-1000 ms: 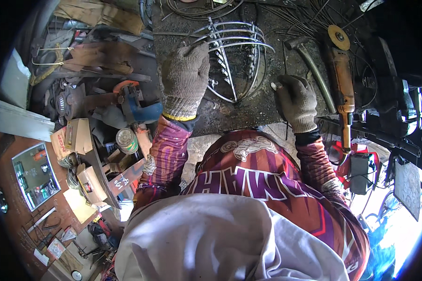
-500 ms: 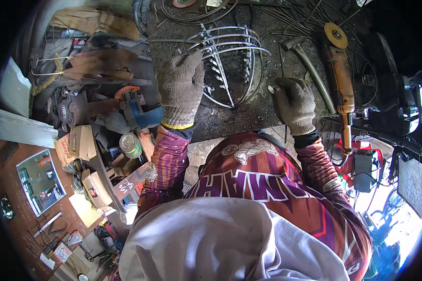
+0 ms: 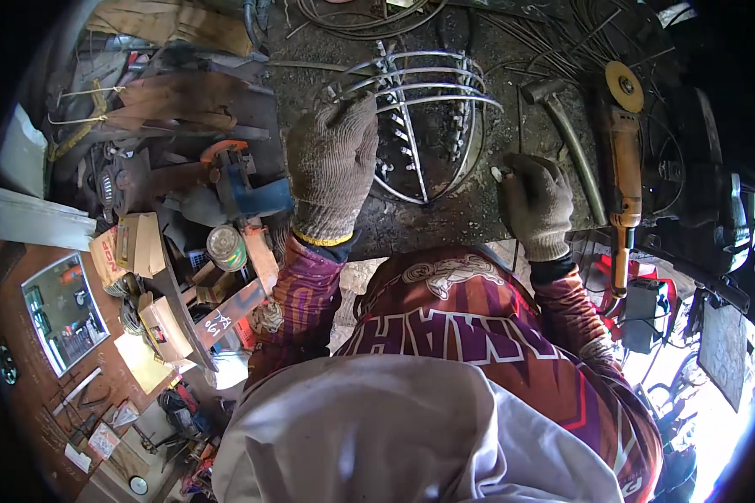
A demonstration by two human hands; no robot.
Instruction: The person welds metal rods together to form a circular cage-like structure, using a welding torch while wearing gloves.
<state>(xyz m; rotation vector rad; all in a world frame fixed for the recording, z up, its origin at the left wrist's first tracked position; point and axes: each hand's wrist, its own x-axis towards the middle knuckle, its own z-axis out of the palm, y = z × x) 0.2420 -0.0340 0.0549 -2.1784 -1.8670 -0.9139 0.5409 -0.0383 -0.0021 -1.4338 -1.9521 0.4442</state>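
Note:
A framework of bent, shiny metal rods (image 3: 410, 149), with curved hoops across two toothed uprights, lies on the dark worktable (image 3: 386, 237). My left hand (image 3: 335, 163), in a grey knit glove, is closed at its left side, over the rod ends. The fingertips are hidden beneath the glove's back. To the right of the framework, my right hand (image 3: 538, 204) rests low over the table in a matching glove, fingers curled. A small whitish tip shows at its thumb and finger; what it is cannot be made out. A hammer (image 3: 573, 142) lies just beyond this hand.
An orange angle grinder (image 3: 624, 159) with a yellowish disc lies right of the hammer. Coiled wire (image 3: 369, 29) and loose thin rods (image 3: 562, 50) occupy the table's far side. At left are a blue vise-like tool (image 3: 256, 197), a can (image 3: 226, 246) and open cardboard boxes (image 3: 164, 327).
The whole view has shifted, so the table and everything on it appear farther right and slightly lower. Both hands keep nearly the same pose and place beside the framework.

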